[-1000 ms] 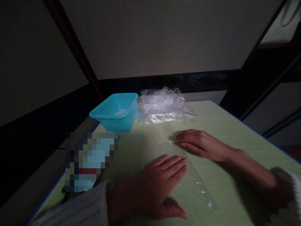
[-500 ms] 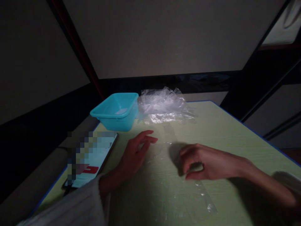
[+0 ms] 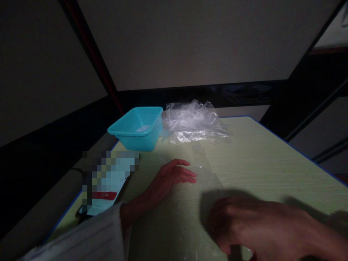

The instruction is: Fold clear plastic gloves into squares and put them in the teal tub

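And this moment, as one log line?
left hand: over clear flat plastic film; right hand: curled, nearer camera; turquoise rectangular plastic basin: beyond both

Near the left fingers, the plastic film is slightly shiny; beyond them, the plastic basin looks smooth.

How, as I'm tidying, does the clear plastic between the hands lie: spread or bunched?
Spread: clear plastic lies flat on the table, grain showing through; the right hand hides part.

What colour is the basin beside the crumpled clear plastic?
The basin is turquoise, best seen in the head view.
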`<state>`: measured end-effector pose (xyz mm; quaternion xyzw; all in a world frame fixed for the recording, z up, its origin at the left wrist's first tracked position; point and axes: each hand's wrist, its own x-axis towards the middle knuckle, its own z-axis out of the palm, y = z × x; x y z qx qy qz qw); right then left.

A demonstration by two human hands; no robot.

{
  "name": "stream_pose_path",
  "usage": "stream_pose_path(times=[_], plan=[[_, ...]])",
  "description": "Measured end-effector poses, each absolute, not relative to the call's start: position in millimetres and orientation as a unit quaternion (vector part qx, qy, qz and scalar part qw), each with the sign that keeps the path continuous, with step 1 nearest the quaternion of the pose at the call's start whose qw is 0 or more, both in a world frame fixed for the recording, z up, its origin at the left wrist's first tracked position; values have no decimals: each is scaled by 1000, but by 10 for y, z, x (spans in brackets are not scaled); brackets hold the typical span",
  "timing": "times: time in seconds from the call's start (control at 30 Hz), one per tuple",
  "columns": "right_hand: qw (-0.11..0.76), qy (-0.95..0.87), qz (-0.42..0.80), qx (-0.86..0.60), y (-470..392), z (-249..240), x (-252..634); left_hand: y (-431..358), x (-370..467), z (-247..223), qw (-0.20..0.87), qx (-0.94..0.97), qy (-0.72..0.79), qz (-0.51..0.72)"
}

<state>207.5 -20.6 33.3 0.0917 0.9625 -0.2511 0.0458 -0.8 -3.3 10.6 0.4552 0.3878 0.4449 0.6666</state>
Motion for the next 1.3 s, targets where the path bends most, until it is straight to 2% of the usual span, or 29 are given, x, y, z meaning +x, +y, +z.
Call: stream_pose_path(times=[0.27, 0.37, 0.53, 0.77, 1.13, 1.3], plan=[[33, 953, -284, 96, -189, 359, 2070, 13, -30, 170, 644, 489, 391, 439], [37, 952, -291, 87, -168, 363, 2071, 39, -133, 234, 633, 518, 427, 386], [56, 949, -305, 62, -140, 347, 2055, 78, -295, 191, 676, 542, 426, 263], [49, 924, -372, 72, -109, 323, 2045, 104, -339, 73, 677, 569, 403, 235], [-70, 819, -556, 123, 35, 311, 2069, 110, -325, 174, 659, 597, 409, 205], [-118, 791, -581, 150, 160, 335, 2111, 106, -320, 198, 658, 600, 406, 205]])
